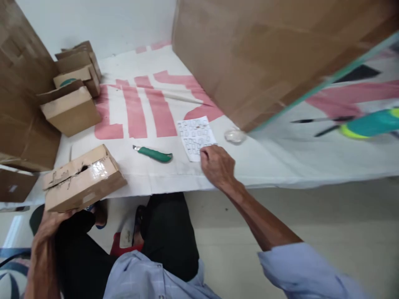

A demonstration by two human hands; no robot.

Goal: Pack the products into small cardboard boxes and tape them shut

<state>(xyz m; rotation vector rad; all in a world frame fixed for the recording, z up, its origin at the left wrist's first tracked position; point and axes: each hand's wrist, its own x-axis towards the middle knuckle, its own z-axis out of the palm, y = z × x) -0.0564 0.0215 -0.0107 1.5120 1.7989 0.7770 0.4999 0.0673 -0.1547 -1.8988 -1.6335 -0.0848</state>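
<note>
A small taped cardboard box (84, 178) with handwriting on its top rests tilted at the table's front edge. Underneath its near side is my left hand (51, 220), supporting it; most of those fingers are hidden by the box. My right hand (218, 164) is closed, with curled fingers at the lower right corner of a white sheet of paper (193, 135) printed with rows of small marks. Between the two hands lies a green utility knife (154, 154), its blade tip pointing left. A small clear, roundish item (235, 136) sits just beyond my right hand.
Several small open cardboard boxes (73, 110) stand at the back left beside a tall carton (21, 91). A large cardboard carton (264, 54) leans over the back right. Pens (311, 120) and a teal-and-yellow object (370, 123) lie at the right on the white-and-red cloth (299, 162).
</note>
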